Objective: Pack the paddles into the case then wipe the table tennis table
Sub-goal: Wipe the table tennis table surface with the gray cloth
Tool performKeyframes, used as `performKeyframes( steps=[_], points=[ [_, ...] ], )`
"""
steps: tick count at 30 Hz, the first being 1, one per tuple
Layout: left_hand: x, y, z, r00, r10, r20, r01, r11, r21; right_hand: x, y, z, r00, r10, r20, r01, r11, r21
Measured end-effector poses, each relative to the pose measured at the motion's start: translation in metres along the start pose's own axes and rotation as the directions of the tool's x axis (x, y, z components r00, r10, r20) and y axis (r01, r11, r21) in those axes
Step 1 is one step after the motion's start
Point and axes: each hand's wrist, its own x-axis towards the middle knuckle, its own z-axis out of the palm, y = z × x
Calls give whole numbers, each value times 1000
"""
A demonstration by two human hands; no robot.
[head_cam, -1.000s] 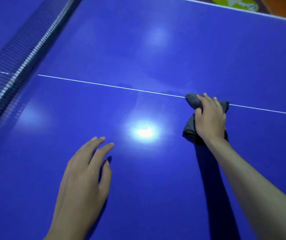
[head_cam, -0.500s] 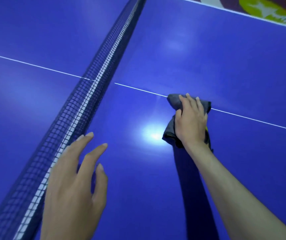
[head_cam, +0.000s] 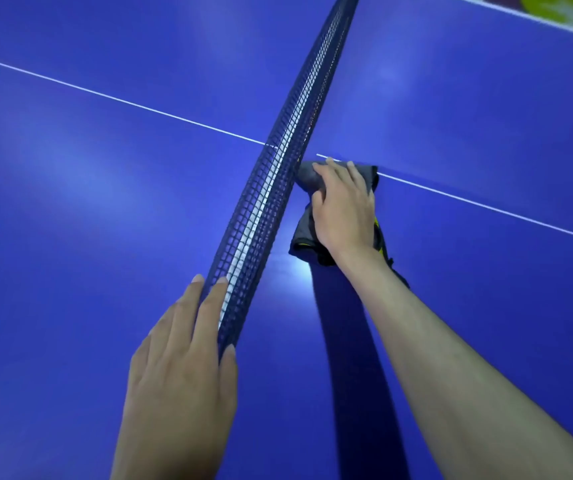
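The blue table tennis table [head_cam: 105, 209] fills the view. My right hand [head_cam: 345, 209] presses flat on a crumpled grey cloth [head_cam: 304, 233] with a yellow trim, lying on the table right beside the net [head_cam: 278, 188] where the white centre line [head_cam: 485, 207] meets it. My left hand [head_cam: 182, 368] is lower left, fingers straight, its fingertips against the near part of the net. No paddles or case are in view.
The dark net with a white top band runs diagonally from the lower middle to the top right. A white side line and a strip of coloured floor [head_cam: 562, 12] show at the top right corner.
The view has swung left and the net now crosses the middle. My right hand has slid the cloth leftward up to the net. My left hand has reached the net.
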Motion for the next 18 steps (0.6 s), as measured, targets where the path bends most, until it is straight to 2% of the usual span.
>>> performKeyframes(
  steps=[9, 18],
  points=[
    [-37, -29, -36, 997, 41, 70, -38, 999, -38, -101, -31, 4, 998, -56, 19, 55, 997, 53],
    [-107, -57, -52, 991, 78, 111, -81, 997, 14, -239, -64, 4, 994, -108, 25, 106, 991, 77]
  ],
)
